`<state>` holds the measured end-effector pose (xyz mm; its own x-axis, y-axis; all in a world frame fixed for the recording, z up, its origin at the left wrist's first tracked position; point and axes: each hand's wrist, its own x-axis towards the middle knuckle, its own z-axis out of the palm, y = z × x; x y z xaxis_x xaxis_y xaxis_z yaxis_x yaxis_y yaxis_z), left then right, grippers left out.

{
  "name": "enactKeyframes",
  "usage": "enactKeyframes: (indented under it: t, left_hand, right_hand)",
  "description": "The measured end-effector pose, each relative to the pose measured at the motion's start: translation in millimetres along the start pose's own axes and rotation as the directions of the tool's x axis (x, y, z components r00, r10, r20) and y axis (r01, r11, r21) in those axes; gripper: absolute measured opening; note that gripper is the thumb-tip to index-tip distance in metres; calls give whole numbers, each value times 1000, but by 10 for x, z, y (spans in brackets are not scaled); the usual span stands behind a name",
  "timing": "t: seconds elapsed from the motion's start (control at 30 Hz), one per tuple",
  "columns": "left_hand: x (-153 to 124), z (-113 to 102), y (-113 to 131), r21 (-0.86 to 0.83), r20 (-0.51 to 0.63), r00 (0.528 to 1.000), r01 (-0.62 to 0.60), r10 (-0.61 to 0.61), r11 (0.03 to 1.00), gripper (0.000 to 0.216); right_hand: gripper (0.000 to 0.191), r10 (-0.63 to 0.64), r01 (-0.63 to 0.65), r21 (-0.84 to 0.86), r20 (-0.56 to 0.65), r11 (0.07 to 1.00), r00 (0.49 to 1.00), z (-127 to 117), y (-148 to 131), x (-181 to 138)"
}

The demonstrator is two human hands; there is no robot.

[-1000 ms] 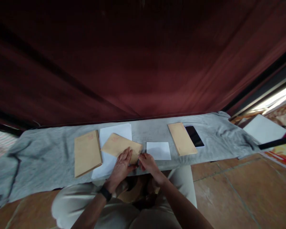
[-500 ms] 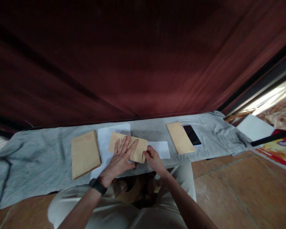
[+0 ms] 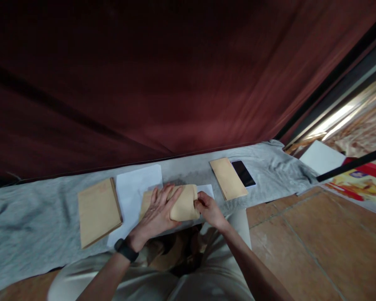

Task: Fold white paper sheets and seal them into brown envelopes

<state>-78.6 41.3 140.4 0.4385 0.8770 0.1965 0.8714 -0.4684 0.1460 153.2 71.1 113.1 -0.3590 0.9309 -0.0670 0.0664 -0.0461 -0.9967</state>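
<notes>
Brown envelope point(image 3: 184, 203): matt kraft paper, same as the stacks at 9 point(image 3: 97, 210) and 2 o'clock point(image 3: 228, 184). White sheets point(image 3: 134, 190): smooth matt paper. Ground cloth point(image 3: 34, 221): grey soft knit, wrinkled. Phone point(image 3: 243, 173): glossy glass. Floor point(image 3: 316, 246): semi-gloss terracotta tile. Curtain point(image 3: 175, 75): maroon cloth.

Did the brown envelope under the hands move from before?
Yes. The brown envelope slid right, off the white sheet toward the small white paper.

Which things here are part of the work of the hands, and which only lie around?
In use:
left hand
right hand
brown envelope
folded white sheet

Lying about:
envelope stack
white paper
second envelope stack
phone
grey cloth
</notes>
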Motion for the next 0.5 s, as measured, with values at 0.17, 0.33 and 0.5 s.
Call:
enactKeyframes:
  t: [0.17, 0.33, 0.5]
  left_hand:
    - [-11, 70, 120, 66, 15, 1000, 10, -11, 998, 107]
    - [-15, 134, 282, 67, 58, 998, 16, -20, 998, 102]
    - [-65, 198, 336, 0, 100, 994, 33, -33, 999, 109]
  right_hand:
    - [26, 67, -72, 159, 35, 985, 997, -20, 120, 24]
    - [30, 91, -116, 148, 161, 982, 983, -68, 188, -7]
    - [26, 77, -86, 80, 112, 993, 991, -86, 138, -76]
